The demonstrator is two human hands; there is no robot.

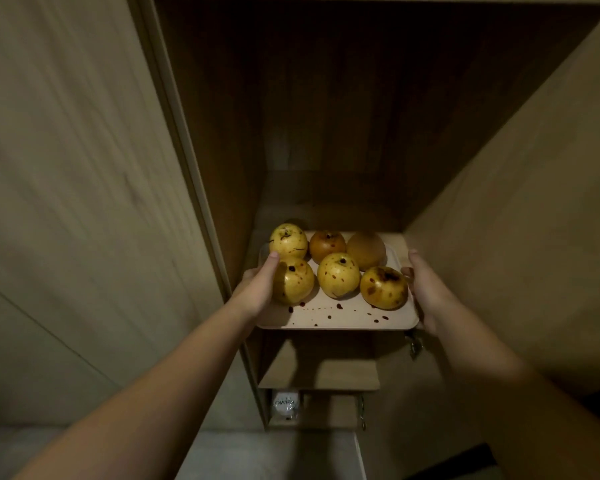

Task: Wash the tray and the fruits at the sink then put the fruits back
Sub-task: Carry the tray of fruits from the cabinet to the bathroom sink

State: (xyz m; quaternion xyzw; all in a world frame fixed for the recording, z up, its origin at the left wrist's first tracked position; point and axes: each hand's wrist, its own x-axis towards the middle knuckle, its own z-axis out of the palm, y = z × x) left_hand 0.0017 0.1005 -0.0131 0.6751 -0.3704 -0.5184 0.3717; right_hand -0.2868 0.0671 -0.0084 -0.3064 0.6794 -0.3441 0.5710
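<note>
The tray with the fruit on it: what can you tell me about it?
The tray is a pale, flat rectangle with rounded corners and a low rim, perhaps plastic. Dark red spots dot its bare front. Six yellow-brown, blemished fruits sit on it in two rows. It is level at an open wooden cupboard's shelf; the left hand and right hand grip its two sides.

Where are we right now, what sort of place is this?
Probably a kitchen or pantry cupboard: an open wooden cabinet with stacked shelves, and a spattered tray of six fruits held at shelf level. No sink in view.
</note>
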